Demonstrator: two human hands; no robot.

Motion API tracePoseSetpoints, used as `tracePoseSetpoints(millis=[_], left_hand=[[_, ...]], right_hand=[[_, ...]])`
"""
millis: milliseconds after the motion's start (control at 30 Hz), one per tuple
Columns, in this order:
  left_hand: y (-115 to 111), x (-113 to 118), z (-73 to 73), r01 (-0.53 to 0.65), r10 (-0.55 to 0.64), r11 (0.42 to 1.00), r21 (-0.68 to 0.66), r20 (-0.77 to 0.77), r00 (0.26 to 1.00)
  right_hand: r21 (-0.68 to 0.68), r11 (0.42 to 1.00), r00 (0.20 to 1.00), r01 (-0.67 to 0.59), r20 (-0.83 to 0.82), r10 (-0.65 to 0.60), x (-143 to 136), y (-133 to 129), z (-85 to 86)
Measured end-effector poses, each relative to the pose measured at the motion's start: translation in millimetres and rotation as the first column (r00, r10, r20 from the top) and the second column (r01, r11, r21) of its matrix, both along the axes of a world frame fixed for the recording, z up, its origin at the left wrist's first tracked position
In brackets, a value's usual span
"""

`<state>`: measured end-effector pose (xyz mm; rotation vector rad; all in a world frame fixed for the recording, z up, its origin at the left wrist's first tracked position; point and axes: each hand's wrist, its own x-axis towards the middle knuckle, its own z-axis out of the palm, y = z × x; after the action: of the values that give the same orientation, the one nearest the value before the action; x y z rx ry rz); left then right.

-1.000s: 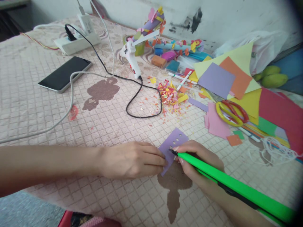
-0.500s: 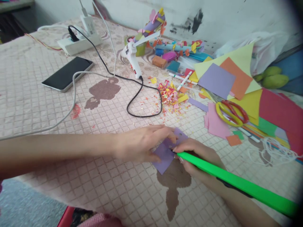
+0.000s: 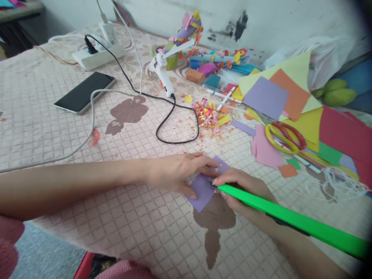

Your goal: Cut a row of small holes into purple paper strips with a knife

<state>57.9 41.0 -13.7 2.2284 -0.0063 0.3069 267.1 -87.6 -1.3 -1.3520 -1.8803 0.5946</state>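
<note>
Our right hand (image 3: 248, 181) pinches; just left of its grip, our left hand (image 3: 176, 172) lies palm down, thumb apart, our 2 forearms (image 3: 87, 178) angling outward.

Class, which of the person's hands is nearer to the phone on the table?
Left. The left hand, on the purple paper, is below and right of the phone in the view; the right hand, holding the green tool, is farther right.
</note>
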Motion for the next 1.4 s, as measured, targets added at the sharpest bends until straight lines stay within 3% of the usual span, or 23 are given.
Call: tracePoseSetpoints(millis=[233,500,733,933,1400], left_hand=[[-7.5,-3.8,5.9,0.020,-0.019,0.998,0.060,-0.012,1.000],[-5.9,-1.4,9.5,-0.006,0.007,0.989,0.150,-0.005,1.000],[5.2,3.9,10.3,0.147,-0.142,0.987,0.060,-0.085,0.986],[2.0,2.4,12.5,0.126,-0.122,0.992,0.017,-0.140,0.983],[-11.2,-6.1,12.1,0.047,-0.031,0.991,0.122,-0.130,0.991]], right_hand=[[0.069,0.996,0.998,-0.051,0.045,0.048,-2.3,0.7,10.9],[0.056,0.997,0.998,-0.061,0.012,0.060,2.2,1.1,6.6],[0.064,0.997,0.999,-0.037,0.015,0.036,1.9,-2.0,2.7],[0.085,0.994,0.997,-0.069,0.037,0.066,1.2,-1.9,8.4],[0.110,0.990,0.995,-0.088,0.053,0.083,2.7,-3.5,4.2]])
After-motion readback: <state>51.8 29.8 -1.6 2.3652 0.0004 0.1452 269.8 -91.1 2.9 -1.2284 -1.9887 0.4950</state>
